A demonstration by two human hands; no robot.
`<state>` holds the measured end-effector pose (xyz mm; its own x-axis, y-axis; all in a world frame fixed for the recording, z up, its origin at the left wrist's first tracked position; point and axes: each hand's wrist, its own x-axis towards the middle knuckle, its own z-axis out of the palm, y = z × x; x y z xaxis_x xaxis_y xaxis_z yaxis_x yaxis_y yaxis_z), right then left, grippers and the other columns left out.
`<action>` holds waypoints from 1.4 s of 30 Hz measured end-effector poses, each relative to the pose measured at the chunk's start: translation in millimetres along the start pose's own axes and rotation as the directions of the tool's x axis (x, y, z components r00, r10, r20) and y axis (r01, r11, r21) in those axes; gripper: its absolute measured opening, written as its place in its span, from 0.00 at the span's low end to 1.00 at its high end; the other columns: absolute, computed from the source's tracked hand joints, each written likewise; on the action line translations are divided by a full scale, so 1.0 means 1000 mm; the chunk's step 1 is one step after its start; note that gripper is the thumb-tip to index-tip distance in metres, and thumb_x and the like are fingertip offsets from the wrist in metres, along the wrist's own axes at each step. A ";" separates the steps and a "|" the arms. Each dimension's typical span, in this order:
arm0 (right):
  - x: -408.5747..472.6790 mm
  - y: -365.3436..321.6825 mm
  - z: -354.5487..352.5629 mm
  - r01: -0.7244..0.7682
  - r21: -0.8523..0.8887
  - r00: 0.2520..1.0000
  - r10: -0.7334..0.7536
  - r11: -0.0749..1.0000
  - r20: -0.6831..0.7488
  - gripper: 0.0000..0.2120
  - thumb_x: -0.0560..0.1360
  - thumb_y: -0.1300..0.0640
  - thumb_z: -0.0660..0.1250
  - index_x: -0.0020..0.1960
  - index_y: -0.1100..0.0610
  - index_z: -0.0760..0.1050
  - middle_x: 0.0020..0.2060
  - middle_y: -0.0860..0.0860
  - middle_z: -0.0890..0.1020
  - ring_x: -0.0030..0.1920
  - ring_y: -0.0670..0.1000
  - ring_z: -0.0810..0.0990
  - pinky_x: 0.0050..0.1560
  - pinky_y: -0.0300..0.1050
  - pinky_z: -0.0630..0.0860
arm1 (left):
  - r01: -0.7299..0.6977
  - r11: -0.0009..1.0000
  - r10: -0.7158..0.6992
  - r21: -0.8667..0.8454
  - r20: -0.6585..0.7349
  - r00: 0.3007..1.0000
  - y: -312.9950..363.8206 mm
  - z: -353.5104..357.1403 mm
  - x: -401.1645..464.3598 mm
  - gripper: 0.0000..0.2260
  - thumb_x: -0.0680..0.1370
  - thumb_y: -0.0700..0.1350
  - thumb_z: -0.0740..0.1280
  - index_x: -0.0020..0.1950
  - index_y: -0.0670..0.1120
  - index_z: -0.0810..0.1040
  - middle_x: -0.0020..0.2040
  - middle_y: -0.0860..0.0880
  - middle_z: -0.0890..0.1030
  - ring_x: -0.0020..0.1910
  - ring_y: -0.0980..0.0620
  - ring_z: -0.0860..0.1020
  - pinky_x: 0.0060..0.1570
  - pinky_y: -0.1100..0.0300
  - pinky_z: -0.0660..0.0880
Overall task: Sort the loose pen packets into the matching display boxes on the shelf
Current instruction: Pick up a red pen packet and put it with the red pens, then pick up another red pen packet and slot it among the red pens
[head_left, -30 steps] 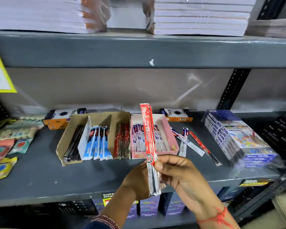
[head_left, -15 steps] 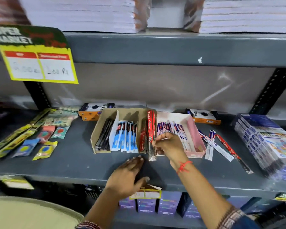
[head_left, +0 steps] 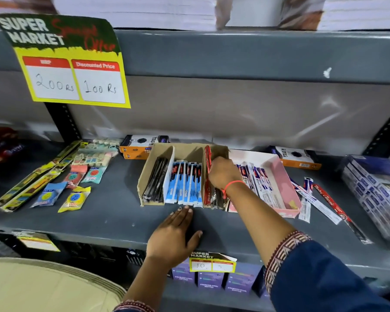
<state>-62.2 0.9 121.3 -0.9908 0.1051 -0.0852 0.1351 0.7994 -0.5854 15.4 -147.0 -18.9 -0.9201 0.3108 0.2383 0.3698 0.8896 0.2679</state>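
- Head view: right hand pinching red pen packet, upright in cardboard box, rightmost compartment.
- Left hand spread flat on shelf.
- Loose packets lie right of pink box.

Left hand lies flat, palm down, fingers extended and together, at lower centre of frame, forearm rising from the bottom edge. Right hand, centre frame, is curled with fingers closed; its arm extends from lower right.

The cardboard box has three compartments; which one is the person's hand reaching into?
The rightmost compartment, holding red packets. The right hand is in it; the others hold black and blue ones.
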 end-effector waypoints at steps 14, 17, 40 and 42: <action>0.021 0.004 0.021 -0.009 -0.201 0.999 0.017 0.979 0.041 0.15 0.78 0.66 0.52 0.58 0.67 0.74 0.56 0.63 0.80 0.57 0.63 0.79 0.59 0.57 0.77 | -0.019 1.000 0.020 0.007 -0.034 0.999 0.001 0.002 0.000 0.31 0.75 0.62 0.49 0.72 0.46 0.57 0.73 0.48 0.62 0.72 0.52 0.59 0.67 0.64 0.46; 0.013 0.006 0.020 0.075 -0.299 0.997 -0.082 0.951 -0.011 0.15 0.78 0.67 0.52 0.55 0.67 0.76 0.53 0.63 0.82 0.54 0.63 0.81 0.55 0.55 0.78 | -0.020 1.000 0.020 -0.003 -0.032 0.999 0.002 0.000 0.001 0.30 0.75 0.61 0.50 0.72 0.46 0.58 0.73 0.47 0.64 0.72 0.51 0.60 0.67 0.63 0.47; -0.057 0.203 -0.086 -0.375 -0.048 0.842 0.318 0.926 -0.436 0.12 0.72 0.67 0.60 0.52 0.66 0.78 0.50 0.68 0.82 0.51 0.67 0.81 0.49 0.56 0.78 | -0.222 0.974 0.226 -0.045 0.176 0.958 0.112 0.028 0.025 0.27 0.79 0.59 0.49 0.73 0.46 0.51 0.76 0.48 0.53 0.74 0.52 0.49 0.70 0.60 0.44; -0.057 0.209 -0.085 -0.397 -0.016 0.833 0.353 0.918 -0.427 0.13 0.73 0.67 0.59 0.52 0.68 0.79 0.49 0.69 0.82 0.51 0.67 0.81 0.49 0.56 0.78 | -0.248 0.967 0.255 -0.059 0.204 0.945 0.120 0.029 0.030 0.27 0.79 0.59 0.50 0.73 0.46 0.51 0.76 0.48 0.52 0.74 0.52 0.49 0.70 0.60 0.45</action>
<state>22.2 212.3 72.9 -0.7802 0.6219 0.0666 0.5170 0.7012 -0.4910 28.9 -21.1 -6.3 -0.8016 0.5888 0.1034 0.5936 0.7635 0.2545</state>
